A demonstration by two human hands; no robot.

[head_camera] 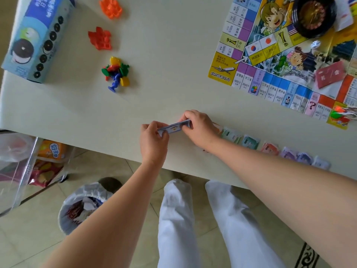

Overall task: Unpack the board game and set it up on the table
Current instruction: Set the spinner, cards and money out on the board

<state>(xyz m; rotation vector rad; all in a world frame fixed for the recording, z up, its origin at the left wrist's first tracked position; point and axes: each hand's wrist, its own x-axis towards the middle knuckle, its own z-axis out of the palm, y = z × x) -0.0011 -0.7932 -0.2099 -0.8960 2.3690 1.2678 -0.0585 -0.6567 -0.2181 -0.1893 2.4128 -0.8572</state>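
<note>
A small blue stack of play money (174,127) hangs just above the cream table (164,78) near its front edge. My left hand (153,139) pinches its left end and my right hand (199,125) grips its right end. Several sorted money piles (270,148) lie in a row along the table edge to the right, partly hidden by my right forearm. The colourful game board (280,60) is spread out at the far right, with a black roulette wheel (313,15), a white die (315,44) and a red card deck (330,74) on it.
Orange houses (110,7), red houses (100,38) and mixed coloured pawns (116,71) lie on the left part of the table. A blue biscuit box (36,35) stands at the far left. Below the table are a lined waste bin (85,204) and a clear snack crate (29,167).
</note>
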